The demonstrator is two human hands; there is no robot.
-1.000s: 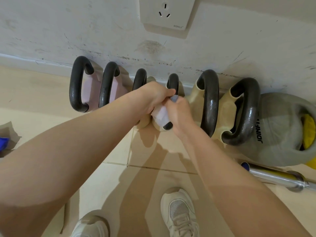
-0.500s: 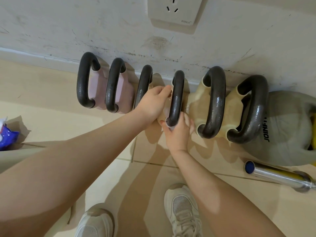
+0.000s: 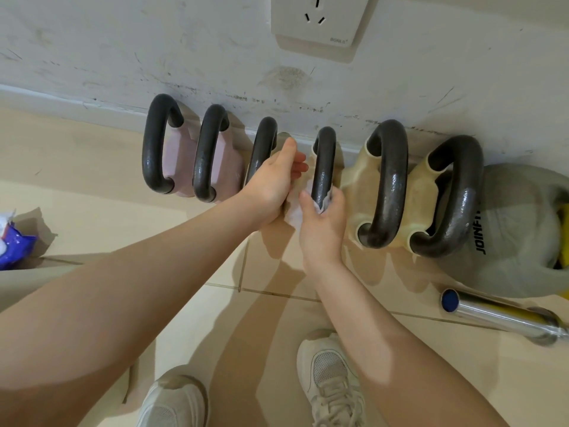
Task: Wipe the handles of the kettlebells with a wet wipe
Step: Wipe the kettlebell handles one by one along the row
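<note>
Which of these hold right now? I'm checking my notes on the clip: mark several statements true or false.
1. The right hand holds the wet wipe against the fourth kettlebell handle from the left. True.
2. The left hand grips a pink kettlebell. False: it rests between the third and fourth handles.
3. Six dark handles stand along the wall. True.
4. The wall socket has a plug in it. False: it is empty.

Head camera looks steeply down (close) at floor (image 3: 77,167)
</note>
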